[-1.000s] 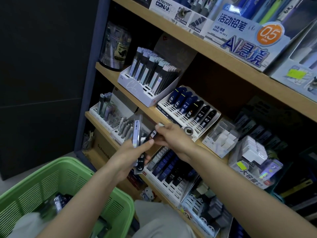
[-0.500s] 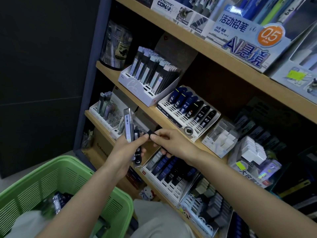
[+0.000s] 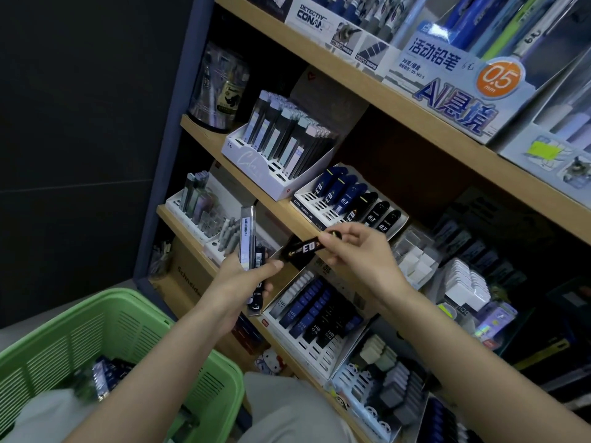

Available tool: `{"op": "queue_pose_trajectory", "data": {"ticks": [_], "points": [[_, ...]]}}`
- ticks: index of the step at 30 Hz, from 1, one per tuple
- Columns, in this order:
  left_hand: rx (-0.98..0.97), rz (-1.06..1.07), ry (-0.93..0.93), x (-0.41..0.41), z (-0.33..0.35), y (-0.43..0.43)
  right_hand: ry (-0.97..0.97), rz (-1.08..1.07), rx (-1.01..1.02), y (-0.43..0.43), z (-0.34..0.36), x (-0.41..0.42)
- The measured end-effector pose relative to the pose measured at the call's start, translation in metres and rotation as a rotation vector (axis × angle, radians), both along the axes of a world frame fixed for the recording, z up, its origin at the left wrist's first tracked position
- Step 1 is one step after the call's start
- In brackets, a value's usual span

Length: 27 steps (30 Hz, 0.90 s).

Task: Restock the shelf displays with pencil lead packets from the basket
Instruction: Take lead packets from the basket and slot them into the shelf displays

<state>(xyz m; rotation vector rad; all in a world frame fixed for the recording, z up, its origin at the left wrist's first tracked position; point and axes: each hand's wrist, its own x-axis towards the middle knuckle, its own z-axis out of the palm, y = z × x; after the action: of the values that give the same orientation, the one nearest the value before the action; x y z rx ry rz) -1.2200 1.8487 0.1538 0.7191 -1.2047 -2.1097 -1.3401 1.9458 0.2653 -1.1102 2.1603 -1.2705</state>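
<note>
Lead packet point(image 3: 303, 249) perhaps clear of shelf point(image 3: 204, 135)

Wooden shelf point(image 3: 351, 87) with display trays point(image 3: 271, 174)

A dark wall point(image 3: 80, 123) filled the left of the frame, with a strip of pale floor point(image 3: 48, 318) below it. At upper right stood a blue-and-white mechanical-pencil box point(image 3: 454, 100) bearing an orange 0.5 disc, and just left of it a Detective Conan box point(image 3: 319, 17). A clear cylindrical tub point(image 3: 220, 87) sat at upper centre-left. Right of centre lay stacked white erasers point(image 3: 467, 282). Lower down were a brown carton point(image 3: 188, 276) printed "Schneid" and a small Hello Kitty figure point(image 3: 270, 361). Grey and pale blocks point(image 3: 393, 378) filled a white tray at lower right. A grey trouser knee point(image 3: 281, 407) showed at bottom centre.
</note>
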Motion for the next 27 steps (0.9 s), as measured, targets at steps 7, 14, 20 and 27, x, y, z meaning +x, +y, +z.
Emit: {"op": "queue_pose_trajectory", "data": {"ticks": [7,14,20,27], "points": [[0.025,0.053,-0.025,-0.004,-0.004,-0.002,0.559,-0.246,-0.253,-0.002,0.034,-0.045],[0.005,0.046,-0.023,-0.008,-0.004,0.000,0.852,-0.273,-0.040,-0.005,0.036,-0.095],[0.000,0.052,-0.017,-0.010,-0.007,-0.001,0.835,-0.227,0.004,-0.008,0.026,-0.103],[0.004,0.034,-0.015,-0.012,-0.010,-0.002,0.855,-0.194,0.069,-0.010,0.033,-0.105]]}}
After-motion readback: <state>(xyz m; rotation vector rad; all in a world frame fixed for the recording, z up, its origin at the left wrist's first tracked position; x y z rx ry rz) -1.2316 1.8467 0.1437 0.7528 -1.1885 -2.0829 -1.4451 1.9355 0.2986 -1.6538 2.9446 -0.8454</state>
